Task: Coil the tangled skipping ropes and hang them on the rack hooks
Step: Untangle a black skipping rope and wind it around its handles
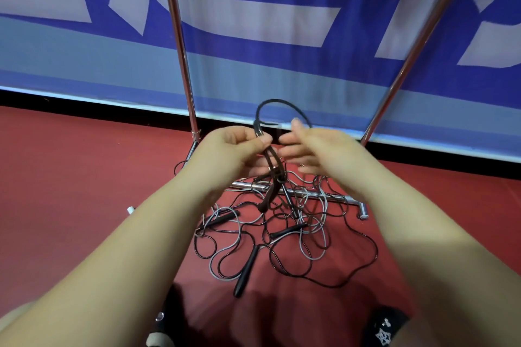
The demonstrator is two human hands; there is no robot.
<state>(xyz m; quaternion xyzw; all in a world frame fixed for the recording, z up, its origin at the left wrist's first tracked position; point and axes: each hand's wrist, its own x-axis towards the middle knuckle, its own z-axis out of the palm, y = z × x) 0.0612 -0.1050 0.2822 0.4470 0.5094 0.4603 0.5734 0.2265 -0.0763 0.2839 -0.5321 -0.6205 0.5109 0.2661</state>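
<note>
Black and grey skipping ropes (282,234) with black handles on a red floor (84,177); far banner (253,36) blue with pale lettering

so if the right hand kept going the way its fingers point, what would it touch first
Its fingers point left, toward the black rope pinched by the left hand. The right hand would probably meet that rope first, then the left fingers, though depth is unclear.

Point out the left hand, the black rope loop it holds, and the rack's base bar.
left hand (234,146): head view, back of the hand.
black rope loop (277,102): head view, top of the arc above the hands.
rack's base bar (335,196): head view, bare chrome right of the tangle.
</note>
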